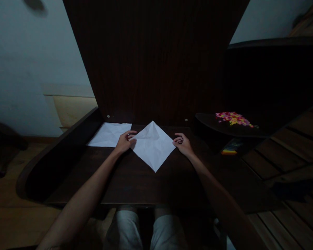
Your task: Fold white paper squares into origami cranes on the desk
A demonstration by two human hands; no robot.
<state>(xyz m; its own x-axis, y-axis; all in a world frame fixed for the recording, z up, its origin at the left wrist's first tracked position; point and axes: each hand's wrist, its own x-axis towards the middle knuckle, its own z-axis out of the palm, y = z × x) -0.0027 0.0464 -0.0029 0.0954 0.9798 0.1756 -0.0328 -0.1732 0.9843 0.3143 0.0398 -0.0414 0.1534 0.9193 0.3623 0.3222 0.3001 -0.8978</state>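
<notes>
A creased white sheet of paper (154,149) is turned like a diamond in front of me, one corner toward me. Fold lines cross its surface. My left hand (123,142) pinches its left corner between thumb and fingers. At the opposite corner, my right hand (183,143) grips the paper the same way, its fingers curled. Behind my left hand, a second creased white sheet (108,133) lies flat on the dark desk (135,187), partly covered by that hand.
A small dark shelf (207,121) at the right bears a heap of pink, yellow and red bits (234,119). Below it sits a colourful item (229,147), too dim to name. A raised side panel (57,156) edges the desk's left; a tall dark board (156,62) stands behind.
</notes>
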